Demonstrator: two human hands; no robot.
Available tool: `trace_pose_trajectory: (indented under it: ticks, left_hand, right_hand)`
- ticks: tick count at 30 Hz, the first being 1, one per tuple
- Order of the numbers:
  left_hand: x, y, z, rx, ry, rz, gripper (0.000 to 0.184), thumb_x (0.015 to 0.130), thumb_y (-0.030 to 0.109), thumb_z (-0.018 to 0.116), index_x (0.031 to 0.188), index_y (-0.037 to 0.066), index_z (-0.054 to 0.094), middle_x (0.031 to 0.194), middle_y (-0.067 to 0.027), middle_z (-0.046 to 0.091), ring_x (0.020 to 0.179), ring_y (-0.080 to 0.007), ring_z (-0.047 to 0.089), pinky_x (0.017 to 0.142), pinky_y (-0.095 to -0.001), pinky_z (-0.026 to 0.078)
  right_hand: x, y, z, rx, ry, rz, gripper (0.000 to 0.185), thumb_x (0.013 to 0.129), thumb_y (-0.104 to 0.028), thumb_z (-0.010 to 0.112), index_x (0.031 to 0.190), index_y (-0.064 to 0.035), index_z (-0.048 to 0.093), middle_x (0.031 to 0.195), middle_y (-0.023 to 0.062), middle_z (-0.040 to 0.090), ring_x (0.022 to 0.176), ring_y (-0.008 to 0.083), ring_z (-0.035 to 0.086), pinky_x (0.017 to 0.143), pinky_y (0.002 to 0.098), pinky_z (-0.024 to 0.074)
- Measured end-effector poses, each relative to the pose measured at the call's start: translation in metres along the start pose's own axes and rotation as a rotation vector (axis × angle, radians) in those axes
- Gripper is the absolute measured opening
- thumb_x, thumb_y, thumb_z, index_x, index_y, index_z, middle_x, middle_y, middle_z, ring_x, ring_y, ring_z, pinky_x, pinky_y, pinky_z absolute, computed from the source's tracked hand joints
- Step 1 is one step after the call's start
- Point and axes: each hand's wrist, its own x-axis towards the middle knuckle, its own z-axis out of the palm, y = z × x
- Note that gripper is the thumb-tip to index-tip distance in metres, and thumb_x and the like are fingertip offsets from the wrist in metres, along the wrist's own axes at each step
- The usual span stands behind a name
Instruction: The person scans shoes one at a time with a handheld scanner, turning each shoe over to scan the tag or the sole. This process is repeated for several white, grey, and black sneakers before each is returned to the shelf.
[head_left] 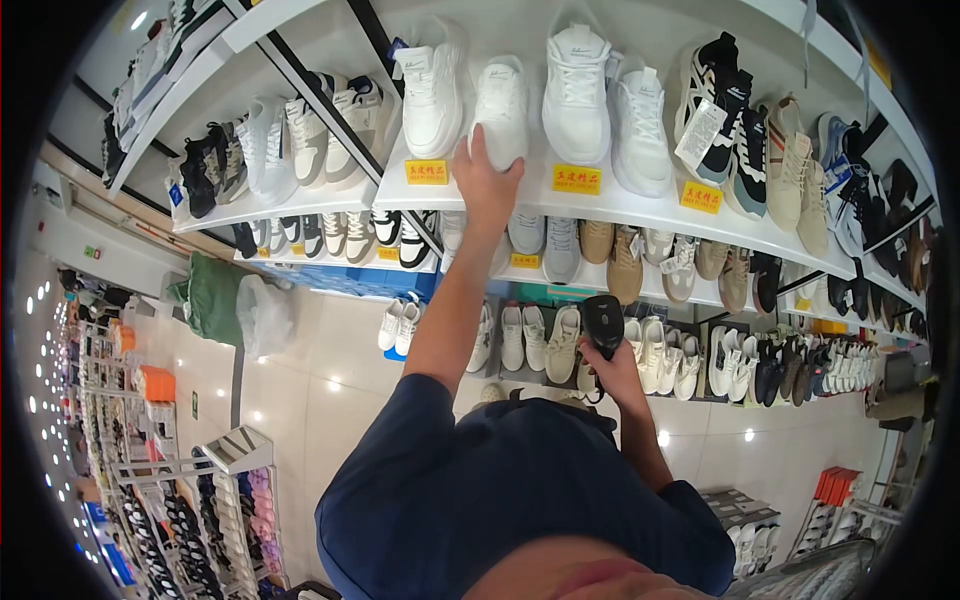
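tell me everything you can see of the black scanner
The scanner is black and plastic-looking, with a broad, rounded head bearing a small pale mark, and a narrower handle mostly hidden by the right hand gripping it. Its head points forward, away from the wearer, in front of low-placed shoes. Whether it is switched on cannot be told.

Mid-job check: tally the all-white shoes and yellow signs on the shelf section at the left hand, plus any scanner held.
White shoes: 4
Yellow signs: 3
Scanner, in the right hand: 1
Total: 8
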Motion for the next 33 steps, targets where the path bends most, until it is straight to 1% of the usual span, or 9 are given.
trace_pose_trajectory:
  ticks: [5,9,13,21,27,28,29,31,33]
  left_hand:
    - [0.010,-0.004,-0.002,-0.117,0.053,-0.011,0.074,0.068,0.019,0.086,0.132,0.000,0.055,0.128,-0.0267,0.053,0.122,-0.0431,0.049,0.103,-0.0480,0.041]
    - [0.021,0.001,-0.013,-0.214,0.040,-0.028,0.066,0.071,0.018,0.084,0.130,0.004,0.058,0.137,-0.0270,0.045,0.128,-0.0431,0.044,0.106,-0.0496,0.038]
    - [0.028,0.015,-0.033,-0.227,0.056,-0.025,0.062,0.071,0.016,0.084,0.126,0.003,0.060,0.137,-0.0264,0.046,0.128,-0.0423,0.045,0.106,-0.0471,0.039]
    - [-0.004,0.034,-0.137,-0.275,0.109,0.061,0.063,0.070,0.009,0.085,0.127,0.002,0.059,0.134,-0.0232,0.052,0.121,-0.0366,0.054,0.101,-0.0425,0.045]
    - [-0.085,-0.017,-0.237,-0.763,-0.025,-0.484,0.064,0.072,-0.005,0.071,0.133,-0.005,0.051,0.133,-0.0171,0.055,0.123,-0.0258,0.055,0.105,-0.0399,0.044]
    - [-0.099,-0.025,-0.245,-0.761,-0.021,-0.490,0.064,0.072,-0.005,0.071,0.133,-0.005,0.051,0.133,-0.0171,0.055,0.123,-0.0258,0.055,0.105,-0.0399,0.044]
    - [-0.113,-0.035,-0.252,-0.929,-0.043,-0.564,0.064,0.073,-0.005,0.069,0.135,-0.006,0.049,0.132,-0.0172,0.055,0.121,-0.0254,0.056,0.105,-0.0395,0.044]
    - [-0.134,-0.041,-0.261,-1.132,-0.075,-0.670,0.064,0.076,-0.007,0.063,0.137,-0.006,0.046,0.130,-0.0172,0.056,0.119,-0.0253,0.057,0.105,-0.0386,0.045]
    - [-0.153,-0.044,-0.262,-1.167,-0.135,-0.769,0.064,0.076,-0.009,0.060,0.138,-0.007,0.045,0.131,-0.0174,0.055,0.121,-0.0253,0.057,0.106,-0.0392,0.044]
  right_hand:
    - [-0.003,0.000,0.003,-0.033,-0.016,0.094,0.018,0.091,-0.015,0.068,0.101,-0.0004,0.069,0.080,0.0027,0.067,0.069,0.0091,0.062,0.058,0.0254,0.0483]
    - [-0.003,-0.002,0.000,-0.017,-0.017,0.110,0.018,0.091,-0.015,0.067,0.101,-0.0004,0.068,0.082,0.0031,0.068,0.069,0.0094,0.063,0.058,0.0254,0.0484]
    - [0.001,-0.002,-0.003,0.019,0.005,0.091,0.017,0.092,-0.015,0.066,0.101,-0.0007,0.068,0.082,0.0030,0.068,0.070,0.0096,0.063,0.059,0.0257,0.0487]
    - [0.009,-0.001,-0.004,0.006,-0.011,0.090,0.015,0.092,-0.014,0.066,0.100,-0.0009,0.067,0.079,0.0032,0.067,0.068,0.0097,0.062,0.058,0.0258,0.0487]
    - [0.018,-0.011,0.004,0.056,-0.086,0.084,0.012,0.094,-0.009,0.063,0.098,0.0014,0.066,0.077,0.0045,0.066,0.066,0.0101,0.061,0.058,0.0262,0.0481]
    - [0.020,-0.019,0.008,0.093,-0.086,0.025,0.012,0.095,-0.009,0.061,0.098,0.0020,0.066,0.078,0.0055,0.066,0.066,0.0104,0.061,0.058,0.0264,0.0481]
    - [0.023,-0.024,0.013,0.130,-0.089,-0.033,0.013,0.095,-0.009,0.060,0.097,0.0025,0.065,0.079,0.0064,0.066,0.065,0.0107,0.060,0.059,0.0266,0.0481]
    - [0.033,-0.023,0.017,0.071,-0.109,-0.037,0.017,0.098,-0.012,0.056,0.101,0.0025,0.064,0.087,0.0102,0.068,0.067,0.0115,0.060,0.062,0.0267,0.0480]
    - [0.048,-0.024,0.027,0.234,0.014,-0.190,0.025,0.100,-0.017,0.055,0.117,0.0010,0.059,0.100,0.0136,0.067,0.074,0.0139,0.062,0.063,0.0282,0.0493]
